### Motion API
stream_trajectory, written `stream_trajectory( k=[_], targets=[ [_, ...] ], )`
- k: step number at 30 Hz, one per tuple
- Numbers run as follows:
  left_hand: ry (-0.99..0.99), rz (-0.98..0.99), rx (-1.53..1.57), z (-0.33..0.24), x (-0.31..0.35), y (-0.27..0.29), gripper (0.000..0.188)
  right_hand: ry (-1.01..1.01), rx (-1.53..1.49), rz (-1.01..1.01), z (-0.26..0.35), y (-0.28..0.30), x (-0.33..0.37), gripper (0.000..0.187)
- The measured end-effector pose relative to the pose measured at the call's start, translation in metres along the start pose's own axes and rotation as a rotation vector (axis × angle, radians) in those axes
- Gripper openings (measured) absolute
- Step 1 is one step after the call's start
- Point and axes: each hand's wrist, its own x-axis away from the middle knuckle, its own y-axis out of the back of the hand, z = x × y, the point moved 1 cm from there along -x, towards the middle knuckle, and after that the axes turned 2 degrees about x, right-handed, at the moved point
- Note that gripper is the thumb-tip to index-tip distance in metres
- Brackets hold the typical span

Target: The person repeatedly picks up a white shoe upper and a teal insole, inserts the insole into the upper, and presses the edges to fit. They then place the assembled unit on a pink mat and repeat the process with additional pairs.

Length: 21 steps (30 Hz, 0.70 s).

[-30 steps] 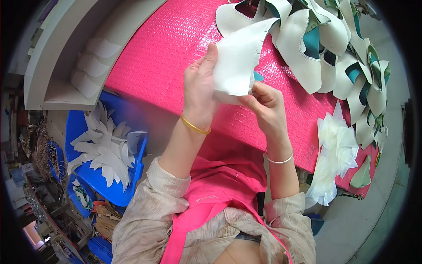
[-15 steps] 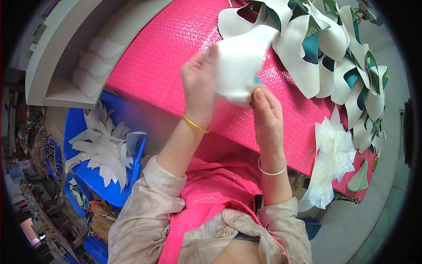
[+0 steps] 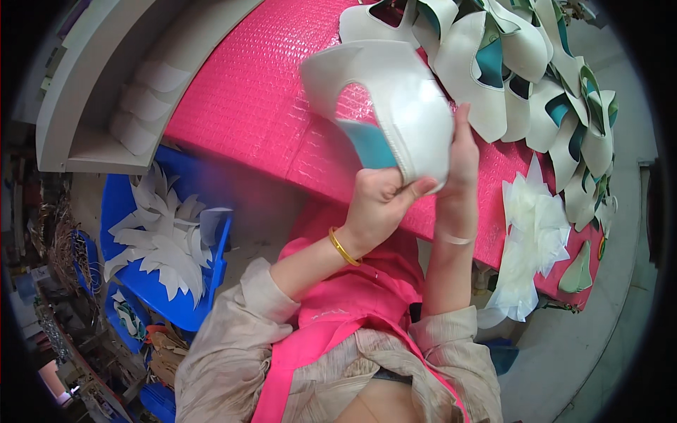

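Note:
A white shoe upper [image 3: 412, 106] with a teal lining is held up over the pink-covered table, its cut-out opening turned to the left. My left hand [image 3: 377, 208], wearing a yellow bangle, is closed on the upper's lower edge, thumb across the white surface. Along the right edge lies my right hand [image 3: 460, 158], its fingers partly hidden by the upper. Many similar white uppers [image 3: 455, 77] with teal or green linings are heaped at the table's far right, close behind the held one.
Thin whitish pieces [image 3: 525, 240] hang over the table's right edge beside a pale green piece [image 3: 577, 271]. At left, a blue chair [image 3: 169, 299] bears white cut pieces. A grey shelf [image 3: 92, 84] with stacked white pieces borders the pink table [image 3: 240, 106].
The shoe upper has been turned, and its opening and teal lining now show. My left hand has moved from its left side to its lower edge; my right hand has shifted right and up.

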Motion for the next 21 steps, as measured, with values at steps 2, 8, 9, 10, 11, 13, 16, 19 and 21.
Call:
stream_trajectory(
  k=[2,8,9,10,11,13,16,19,21],
  targets=[
    [0.105,0.104,0.113,-0.01,-0.004,0.002,0.02,-0.168,-0.417,0.076,0.011,-0.001,0.001,0.058],
    [0.138,0.144,0.203,-0.017,-0.014,0.03,0.021,0.094,-0.296,0.334,-0.007,0.012,0.013,0.046],
    [0.189,0.196,0.194,-0.025,-0.021,0.045,0.021,0.13,-0.217,0.447,-0.003,0.011,0.018,0.042],
    [0.239,0.248,0.185,-0.03,-0.029,0.06,0.02,0.081,-0.164,0.562,-0.001,0.013,0.018,0.04],
    [0.218,0.298,0.182,-0.036,-0.034,0.068,0.019,0.034,-0.116,0.686,0.002,0.014,0.016,0.041],
    [0.174,0.399,0.175,-0.042,-0.04,0.08,0.017,0.025,-0.088,0.835,0.005,0.005,0.014,0.042],
    [-0.219,0.13,-0.559,-0.044,-0.051,0.082,0.015,0.252,0.171,0.511,-0.009,-0.016,-0.003,0.032],
    [-0.273,-0.157,-0.665,-0.024,-0.058,0.08,0.022,0.586,0.414,0.26,-0.009,-0.042,-0.017,0.016],
    [-0.1,-0.278,-0.366,-0.013,-0.053,0.079,0.049,0.769,0.616,0.177,-0.01,-0.047,-0.027,0.015]
  ],
)
